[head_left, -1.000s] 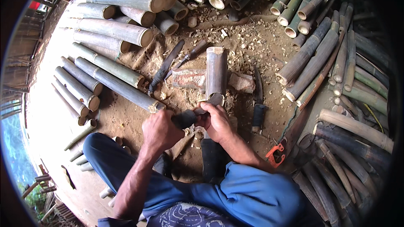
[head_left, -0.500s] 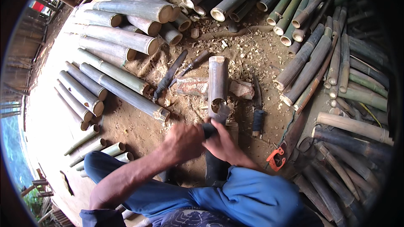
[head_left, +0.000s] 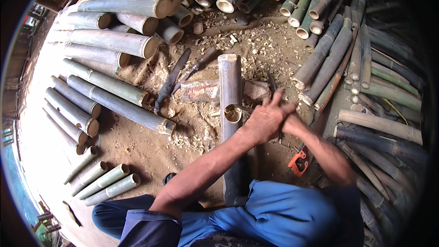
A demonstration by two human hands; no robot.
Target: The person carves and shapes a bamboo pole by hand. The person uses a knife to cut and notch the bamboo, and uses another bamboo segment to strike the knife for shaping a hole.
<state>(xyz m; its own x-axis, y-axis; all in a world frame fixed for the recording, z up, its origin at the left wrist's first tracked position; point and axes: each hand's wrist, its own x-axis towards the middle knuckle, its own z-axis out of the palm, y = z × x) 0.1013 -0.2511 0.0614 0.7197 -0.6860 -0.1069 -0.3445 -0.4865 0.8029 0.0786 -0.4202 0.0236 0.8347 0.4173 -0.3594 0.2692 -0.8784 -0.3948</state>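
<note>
A bamboo tube [head_left: 231, 80] lies lengthwise before me, across a short rough log [head_left: 200, 91], its near end between my legs. An oval hole [head_left: 233, 115] is cut in its upper side. A knife blade [head_left: 246, 109] reaches into this hole from the right. My left hand [head_left: 263, 118] and my right hand [head_left: 289, 118] overlap just right of the tube, closed about the knife's handle, which they hide. Some fingers stick out past the grip. Beyond my hands shows the blade of another knife [head_left: 272, 82] on the ground, the rest of it covered.
Left of the tube lie a knife with a wrapped handle [head_left: 164, 93] and a slimmer knife [head_left: 196, 67]. Cut bamboo tubes [head_left: 109, 41] are piled at left, back and right. An orange saw handle [head_left: 298, 162] is at my right. Wood chips [head_left: 256, 48] litter the ground.
Both hands have swung from the near side of the hole to the tube's right, taking the knife round with them. The view has shifted slightly, while the tube stays on the log.
</note>
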